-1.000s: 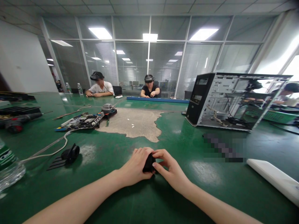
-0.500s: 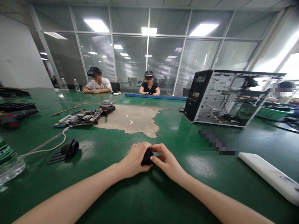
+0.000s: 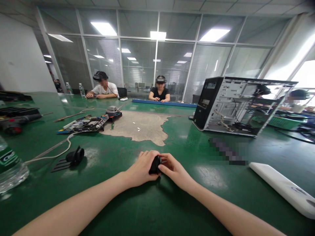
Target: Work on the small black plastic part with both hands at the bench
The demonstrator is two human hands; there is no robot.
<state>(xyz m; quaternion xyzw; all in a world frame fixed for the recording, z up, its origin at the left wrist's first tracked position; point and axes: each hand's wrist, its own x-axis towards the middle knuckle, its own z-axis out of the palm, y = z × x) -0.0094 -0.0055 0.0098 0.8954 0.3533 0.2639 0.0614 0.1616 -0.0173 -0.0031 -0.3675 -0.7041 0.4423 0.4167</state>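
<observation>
My left hand [image 3: 141, 168] is wrapped round a small black part [image 3: 154, 165] over the green table, low in the middle of the head view. Thumb and fingers of my right hand [image 3: 173, 170] pinch the right side of that same part. Most of it is covered by my fingers, so its exact kind does not show. To the left lies another black piece [image 3: 75, 156] with a round end and several flat prongs.
An opened computer case [image 3: 221, 105] stands at the right, above a white slab-like object [image 3: 280, 186]. A circuit board assembly [image 3: 86, 124] and a water bottle [image 3: 11, 164] are at the left. Two people sit across the table [image 3: 128, 209]; another is at far right.
My right fingertips have shifted slightly against the black part, while my left hand keeps its hold. The whole scene sits a little lower and is tilted slightly as the camera moved.
</observation>
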